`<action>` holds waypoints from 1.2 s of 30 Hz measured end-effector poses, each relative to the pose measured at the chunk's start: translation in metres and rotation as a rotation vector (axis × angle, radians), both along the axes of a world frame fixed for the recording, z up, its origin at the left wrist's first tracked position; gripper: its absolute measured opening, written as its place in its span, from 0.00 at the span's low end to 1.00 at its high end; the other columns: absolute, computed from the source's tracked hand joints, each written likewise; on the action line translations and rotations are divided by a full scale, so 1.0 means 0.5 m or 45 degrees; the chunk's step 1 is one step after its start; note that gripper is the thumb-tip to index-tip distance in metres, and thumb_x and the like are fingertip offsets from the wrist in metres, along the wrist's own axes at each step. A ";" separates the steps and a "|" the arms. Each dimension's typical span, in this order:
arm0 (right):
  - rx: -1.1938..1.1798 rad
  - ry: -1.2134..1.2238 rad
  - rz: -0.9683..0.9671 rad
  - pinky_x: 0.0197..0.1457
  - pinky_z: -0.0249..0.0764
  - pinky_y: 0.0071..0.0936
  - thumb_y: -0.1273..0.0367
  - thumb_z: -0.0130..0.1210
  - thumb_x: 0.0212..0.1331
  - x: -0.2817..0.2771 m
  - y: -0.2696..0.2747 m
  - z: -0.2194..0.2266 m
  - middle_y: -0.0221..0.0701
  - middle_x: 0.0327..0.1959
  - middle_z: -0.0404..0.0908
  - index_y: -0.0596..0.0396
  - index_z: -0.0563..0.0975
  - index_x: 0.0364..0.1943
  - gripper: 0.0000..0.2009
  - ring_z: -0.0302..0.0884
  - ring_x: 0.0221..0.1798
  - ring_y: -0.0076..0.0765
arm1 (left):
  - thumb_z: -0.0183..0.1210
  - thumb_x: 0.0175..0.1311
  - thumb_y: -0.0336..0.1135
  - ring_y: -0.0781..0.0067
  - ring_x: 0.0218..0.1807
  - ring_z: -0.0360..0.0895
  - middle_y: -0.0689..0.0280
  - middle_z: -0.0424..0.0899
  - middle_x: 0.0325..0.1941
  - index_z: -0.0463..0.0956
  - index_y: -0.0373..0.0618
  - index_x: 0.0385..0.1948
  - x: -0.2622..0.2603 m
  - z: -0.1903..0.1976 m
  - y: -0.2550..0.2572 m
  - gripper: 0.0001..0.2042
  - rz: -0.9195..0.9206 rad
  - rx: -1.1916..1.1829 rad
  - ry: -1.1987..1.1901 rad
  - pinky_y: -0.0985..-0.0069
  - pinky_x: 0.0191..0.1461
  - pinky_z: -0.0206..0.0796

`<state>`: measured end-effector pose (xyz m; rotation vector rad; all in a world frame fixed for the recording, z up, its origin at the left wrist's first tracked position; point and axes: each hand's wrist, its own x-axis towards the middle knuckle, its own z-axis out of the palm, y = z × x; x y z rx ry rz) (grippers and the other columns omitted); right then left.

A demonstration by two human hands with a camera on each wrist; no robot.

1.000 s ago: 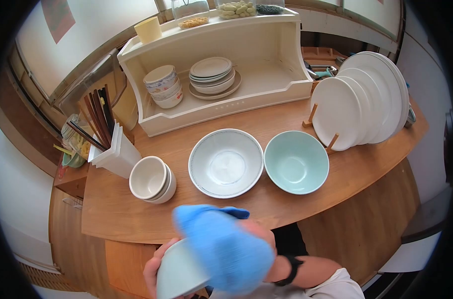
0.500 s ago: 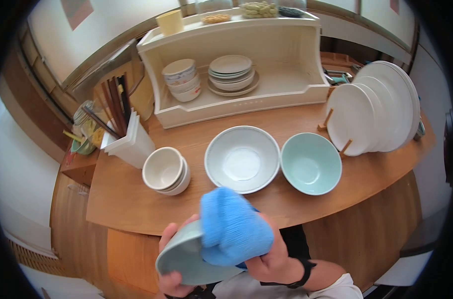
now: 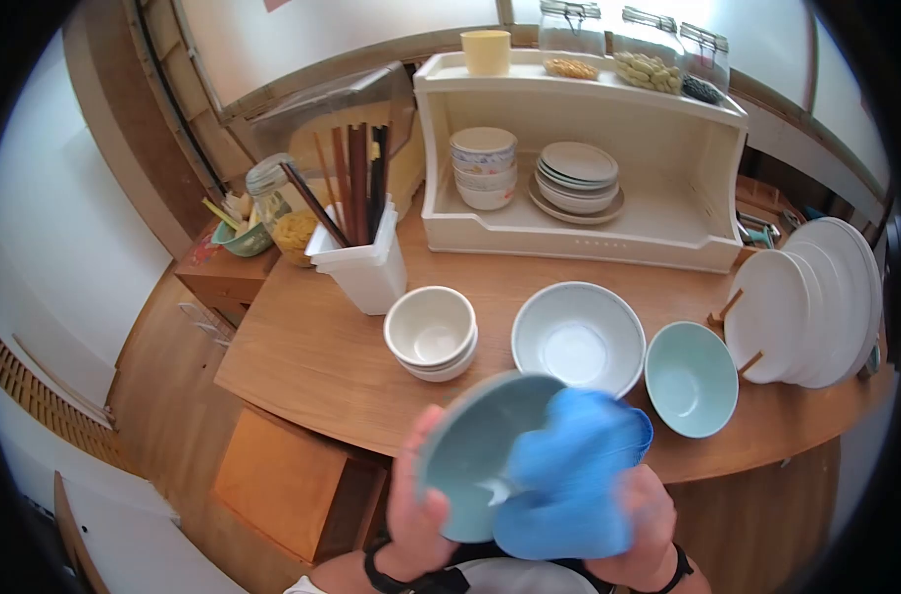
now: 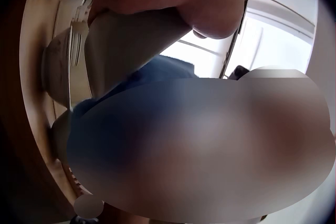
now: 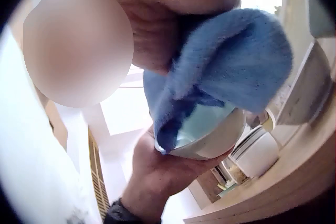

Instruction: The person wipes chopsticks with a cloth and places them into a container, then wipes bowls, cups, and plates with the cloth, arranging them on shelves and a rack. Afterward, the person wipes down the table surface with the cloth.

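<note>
My left hand (image 3: 416, 520) grips a pale green bowl (image 3: 460, 445) by its left side, thumb toward the inside and fingers around the outside. The bowl is tilted, its hollow facing up toward my head, above the table's front edge. In my right hand (image 3: 653, 525) is a blue cloth (image 3: 569, 485), bunched and slightly blurred, that covers the bowl's right part. From the right wrist view, the cloth (image 5: 236, 61) reaches over the rim into the bowl (image 5: 220, 137), with the left hand (image 5: 163, 169) supporting it from below.
Behind the held bowl stand stacked cream bowls (image 3: 431, 327), a large white bowl (image 3: 579, 337) and a second green bowl (image 3: 690, 381). A chopstick holder (image 3: 361, 272) is at left, a rack of plates (image 3: 767, 317) at right. A cream shelf (image 3: 668, 188) with dishes stands at the back.
The head view has swung left, so the table's things sit farther right. The bowl has been raised and turned to show more of its inside, with the cloth now at its right side.
</note>
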<state>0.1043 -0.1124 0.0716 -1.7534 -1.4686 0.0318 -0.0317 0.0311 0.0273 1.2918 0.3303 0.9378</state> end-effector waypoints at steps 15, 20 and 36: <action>-0.214 0.042 0.472 0.45 0.72 0.45 0.70 0.66 0.42 -0.009 0.009 -0.017 0.48 0.42 0.77 0.64 0.74 0.43 0.21 0.76 0.43 0.57 | 0.51 0.64 0.56 0.41 0.67 0.59 0.36 0.57 0.66 0.50 0.29 0.64 -0.024 0.009 0.004 0.39 -0.281 0.877 -0.037 0.55 0.68 0.50; 0.256 -0.227 0.034 0.45 0.74 0.44 0.72 0.66 0.43 -0.023 0.012 -0.071 0.50 0.45 0.77 0.63 0.72 0.49 0.25 0.77 0.43 0.58 | 0.52 0.64 0.56 0.42 0.67 0.59 0.36 0.57 0.66 0.50 0.30 0.65 -0.010 -0.008 -0.055 0.39 -0.115 0.759 -0.105 0.54 0.67 0.50; 0.365 0.521 0.011 0.52 0.70 0.45 0.74 0.60 0.45 -0.069 0.017 -0.109 0.50 0.44 0.77 0.61 0.76 0.46 0.20 0.75 0.47 0.57 | 0.53 0.64 0.52 0.39 0.67 0.58 0.37 0.57 0.65 0.50 0.31 0.65 -0.007 -0.025 -0.076 0.37 -0.138 0.865 0.110 0.52 0.68 0.48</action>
